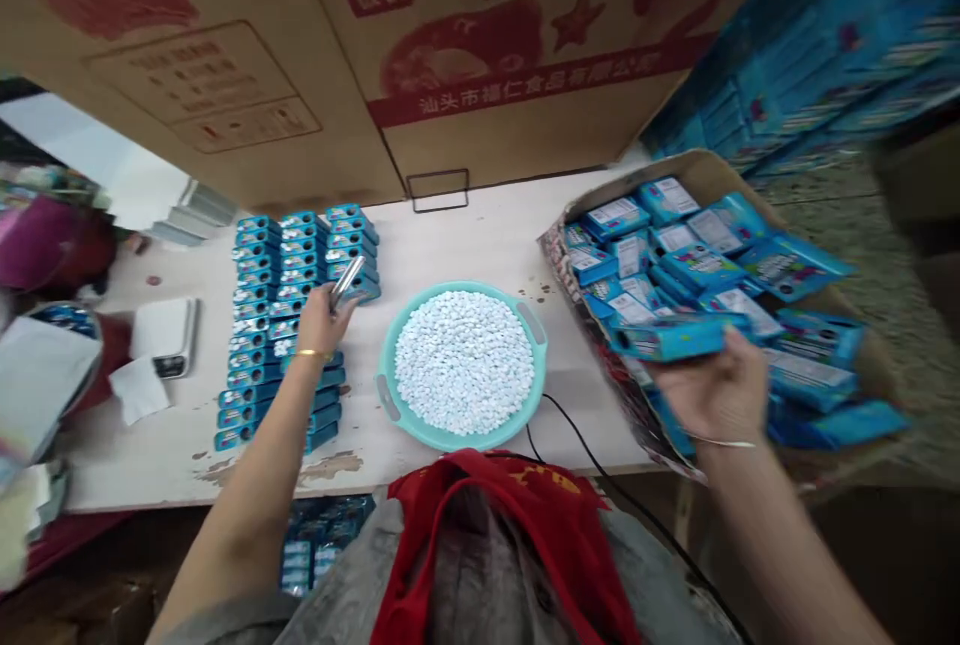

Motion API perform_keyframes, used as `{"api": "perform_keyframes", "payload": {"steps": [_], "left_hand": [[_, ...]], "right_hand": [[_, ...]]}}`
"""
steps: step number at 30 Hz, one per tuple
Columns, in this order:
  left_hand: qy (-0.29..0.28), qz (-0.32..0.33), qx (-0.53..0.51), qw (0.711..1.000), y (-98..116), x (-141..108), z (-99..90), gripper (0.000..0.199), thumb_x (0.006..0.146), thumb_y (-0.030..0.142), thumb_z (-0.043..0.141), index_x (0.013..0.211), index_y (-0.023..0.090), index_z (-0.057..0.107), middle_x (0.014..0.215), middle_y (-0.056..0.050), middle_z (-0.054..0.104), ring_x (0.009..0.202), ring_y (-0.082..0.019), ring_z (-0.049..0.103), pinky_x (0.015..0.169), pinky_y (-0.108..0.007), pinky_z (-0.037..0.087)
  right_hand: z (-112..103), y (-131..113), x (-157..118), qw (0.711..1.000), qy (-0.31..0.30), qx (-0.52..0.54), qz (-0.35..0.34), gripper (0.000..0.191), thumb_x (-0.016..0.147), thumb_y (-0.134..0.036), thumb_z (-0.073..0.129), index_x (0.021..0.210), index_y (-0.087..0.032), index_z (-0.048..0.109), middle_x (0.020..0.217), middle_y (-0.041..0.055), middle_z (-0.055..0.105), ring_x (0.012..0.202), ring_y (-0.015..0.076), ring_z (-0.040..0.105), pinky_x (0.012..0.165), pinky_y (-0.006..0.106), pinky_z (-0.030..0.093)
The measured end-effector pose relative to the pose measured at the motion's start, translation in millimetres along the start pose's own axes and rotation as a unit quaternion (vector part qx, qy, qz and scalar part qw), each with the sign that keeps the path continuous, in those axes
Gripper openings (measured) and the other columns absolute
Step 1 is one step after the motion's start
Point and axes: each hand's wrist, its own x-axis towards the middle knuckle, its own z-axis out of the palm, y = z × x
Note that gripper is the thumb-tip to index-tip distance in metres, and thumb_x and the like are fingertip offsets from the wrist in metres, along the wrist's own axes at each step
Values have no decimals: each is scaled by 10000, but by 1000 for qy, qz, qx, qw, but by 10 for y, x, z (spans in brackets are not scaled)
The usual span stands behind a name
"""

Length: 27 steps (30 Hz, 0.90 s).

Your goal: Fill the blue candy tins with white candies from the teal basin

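Note:
My left hand [321, 323] is closed around a short shiny metal tube [347, 279], held above rows of small blue boxes [253, 315] on the table. These boxes stand packed in several columns, with dark round openings showing on many of them. My right hand [716, 390] grips a flat blue box [671, 336] over the near left side of an open carton [697, 168]. More blue boxes [701, 267] lie jumbled inside that carton. Between my hands sits a pale green basin [459, 441] filled with small white tablets [465, 360].
A large printed cardboard box [517, 115] stands along the back. Stacked blue packages [810, 75] rise at the far right. At left are a white scale-like device [163, 335], a crumpled paper [139, 390] and a red bucket [105, 365]. A black cable [600, 465] crosses the front edge.

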Motion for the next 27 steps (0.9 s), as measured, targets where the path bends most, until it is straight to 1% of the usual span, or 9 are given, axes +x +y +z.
{"api": "perform_keyframes", "payload": {"steps": [3,7,10,14,18,20,22,25,27], "left_hand": [[-95,76,-50,991,262,-487,-2,312,913,363,486,1139,162,562,1029,-70,660,926,-219,631,849,-356,510],[-286,107,5,952,700,-1249,39,181,882,267,508,1016,202,610,972,-69,682,904,-223,657,813,-336,507],[-355,60,85,929,1023,-1577,236,132,882,186,484,953,187,595,1010,-105,663,939,-243,654,818,-351,496],[-331,-3,75,941,1318,-1630,668,119,901,164,480,989,175,560,1072,-127,630,963,-242,648,815,-346,493],[-291,-14,38,956,1447,-1553,1006,117,934,197,462,1021,170,536,1114,-134,615,1017,-245,628,855,-351,484],[-275,-15,22,961,1481,-1515,1106,131,943,216,457,1044,170,526,1139,-134,607,1048,-248,614,882,-355,478],[-258,-15,5,966,1518,-1468,1180,156,949,215,440,1080,172,513,1176,-136,591,1091,-244,595,917,-355,469],[-235,-18,-19,972,1584,-1378,1268,194,938,180,430,1118,169,502,1196,-142,581,1125,-239,579,957,-355,458],[-226,-17,-33,973,1614,-1324,1301,199,931,177,445,1119,161,507,1172,-143,594,1117,-239,581,968,-357,457]], "right_hand": [[335,12,-187,952,-147,210,166,439,862,-598,426,999,-238,637,975,96,707,943,282,682,784,560,574],[511,146,-534,883,-184,326,282,404,861,-550,483,1032,-225,651,967,71,726,903,240,684,762,472,601],[474,209,-779,857,-236,336,311,471,874,-624,422,1038,-240,640,1026,79,724,921,243,684,756,459,595],[341,163,-971,846,-320,306,298,599,836,-750,360,1083,-255,589,1134,120,694,992,286,674,759,486,572],[207,57,-1064,833,-341,300,315,676,792,-849,233,910,-249,522,1136,152,674,970,300,675,798,523,548],[142,49,-1099,818,-380,282,327,516,816,-765,387,830,-254,458,1010,115,690,873,271,682,768,479,556],[71,76,-1119,786,-430,262,358,391,779,-593,616,814,-253,428,839,38,668,728,207,665,670,361,557],[-49,154,-1085,721,-496,248,415,469,657,-438,794,953,-251,482,809,-14,651,662,151,649,611,263,527],[-126,217,-1019,721,-498,244,416,595,609,-457,825,1073,-242,522,873,16,682,718,178,680,668,305,553]]}}
